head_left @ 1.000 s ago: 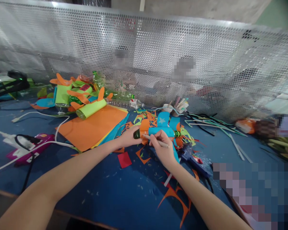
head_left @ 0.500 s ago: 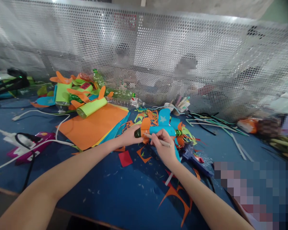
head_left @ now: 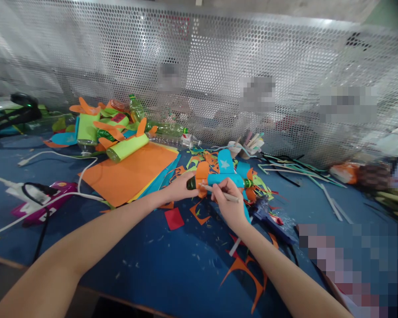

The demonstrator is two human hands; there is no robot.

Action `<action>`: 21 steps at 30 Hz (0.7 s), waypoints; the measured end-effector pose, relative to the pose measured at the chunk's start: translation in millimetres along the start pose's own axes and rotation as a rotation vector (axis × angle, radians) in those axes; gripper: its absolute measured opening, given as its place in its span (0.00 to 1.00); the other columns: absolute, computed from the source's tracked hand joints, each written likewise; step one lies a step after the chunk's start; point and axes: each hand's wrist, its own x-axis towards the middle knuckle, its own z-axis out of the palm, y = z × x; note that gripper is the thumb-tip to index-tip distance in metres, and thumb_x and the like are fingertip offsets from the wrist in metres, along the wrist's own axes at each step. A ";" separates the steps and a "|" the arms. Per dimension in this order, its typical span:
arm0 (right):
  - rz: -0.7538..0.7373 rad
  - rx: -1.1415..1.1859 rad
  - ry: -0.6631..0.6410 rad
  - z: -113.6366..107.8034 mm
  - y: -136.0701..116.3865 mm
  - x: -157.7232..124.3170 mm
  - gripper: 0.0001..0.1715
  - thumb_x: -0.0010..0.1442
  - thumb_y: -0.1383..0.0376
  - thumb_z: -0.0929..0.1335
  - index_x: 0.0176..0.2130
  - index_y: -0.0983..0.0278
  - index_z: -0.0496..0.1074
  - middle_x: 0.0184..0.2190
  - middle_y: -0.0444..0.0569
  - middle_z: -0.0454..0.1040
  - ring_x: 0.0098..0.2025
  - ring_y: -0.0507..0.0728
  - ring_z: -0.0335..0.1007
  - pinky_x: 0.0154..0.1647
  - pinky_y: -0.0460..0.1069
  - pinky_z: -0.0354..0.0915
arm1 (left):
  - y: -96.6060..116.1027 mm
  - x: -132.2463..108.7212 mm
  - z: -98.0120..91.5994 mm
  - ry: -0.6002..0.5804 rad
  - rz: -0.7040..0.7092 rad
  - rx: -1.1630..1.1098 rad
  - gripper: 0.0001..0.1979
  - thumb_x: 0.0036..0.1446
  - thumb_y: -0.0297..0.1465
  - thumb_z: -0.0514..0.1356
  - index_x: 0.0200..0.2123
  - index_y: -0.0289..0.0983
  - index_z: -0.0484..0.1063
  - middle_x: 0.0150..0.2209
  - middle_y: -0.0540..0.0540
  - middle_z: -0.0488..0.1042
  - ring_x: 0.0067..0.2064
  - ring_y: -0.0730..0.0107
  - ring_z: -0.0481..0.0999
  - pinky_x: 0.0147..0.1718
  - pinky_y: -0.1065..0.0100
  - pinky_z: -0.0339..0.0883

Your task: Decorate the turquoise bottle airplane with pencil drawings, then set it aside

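Note:
A green plastic bottle [head_left: 191,183] wrapped in blue and orange paper lies sideways before me, its green cap [head_left: 248,183] to the right. My left hand [head_left: 179,186] is closed around the base end. Between the fingers of my right hand [head_left: 228,199] is a pale marker [head_left: 231,197], its tip against the orange paper band [head_left: 202,172]. A pale mark shows at that tip, too small to make out. From the bottle rises a blue paper wing [head_left: 224,161] bearing a light star. Part of the bottle is hidden behind my right hand.
Orange paper sheets [head_left: 129,172], paper-covered bottles [head_left: 128,148] and a magenta power strip [head_left: 58,201] with cables are at left. Paper scraps surround the bottle. A blue glue gun [head_left: 275,225] lies right; a marker cup [head_left: 252,148] stands behind, before a perforated metal screen [head_left: 205,66].
The marker and my right hand have shifted very slightly right. My left hand keeps its hold on the bottle. The whole view has moved a little.

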 end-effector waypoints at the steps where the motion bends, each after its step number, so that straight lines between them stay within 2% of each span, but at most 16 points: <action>1: 0.000 0.003 -0.004 0.0 0.2 0.1 0.15 0.60 0.58 0.66 0.27 0.60 0.57 0.17 0.39 0.67 0.19 0.50 0.57 0.22 0.46 0.56 | -0.2 0.0 0.1 0.000 0.000 -0.001 0.24 0.47 0.32 0.60 0.50 0.34 0.66 0.48 0.41 0.71 0.48 0.57 0.71 0.49 0.57 0.63; 13: -0.006 0.013 -0.001 0.2 -0.2 -0.2 0.15 0.60 0.60 0.66 0.26 0.60 0.57 0.16 0.38 0.65 0.19 0.50 0.57 0.23 0.47 0.56 | 1.6 0.2 -1.1 -0.001 -0.001 0.023 0.24 0.47 0.33 0.60 0.49 0.36 0.66 0.46 0.42 0.72 0.49 0.56 0.70 0.49 0.59 0.64; 18: 0.003 0.024 0.010 0.2 -0.4 -0.4 0.15 0.60 0.60 0.66 0.27 0.59 0.57 0.17 0.38 0.65 0.19 0.50 0.57 0.22 0.46 0.55 | 0.5 0.0 -0.9 -0.003 -0.012 0.047 0.21 0.47 0.34 0.60 0.46 0.35 0.66 0.43 0.43 0.72 0.43 0.58 0.72 0.45 0.58 0.66; 21: 0.006 0.035 0.007 0.2 -0.7 -0.4 0.14 0.61 0.60 0.66 0.27 0.59 0.57 0.17 0.38 0.65 0.19 0.50 0.57 0.23 0.46 0.55 | -0.1 -0.4 -0.8 0.001 -0.019 0.055 0.22 0.47 0.34 0.60 0.47 0.35 0.66 0.43 0.43 0.72 0.43 0.58 0.72 0.45 0.59 0.66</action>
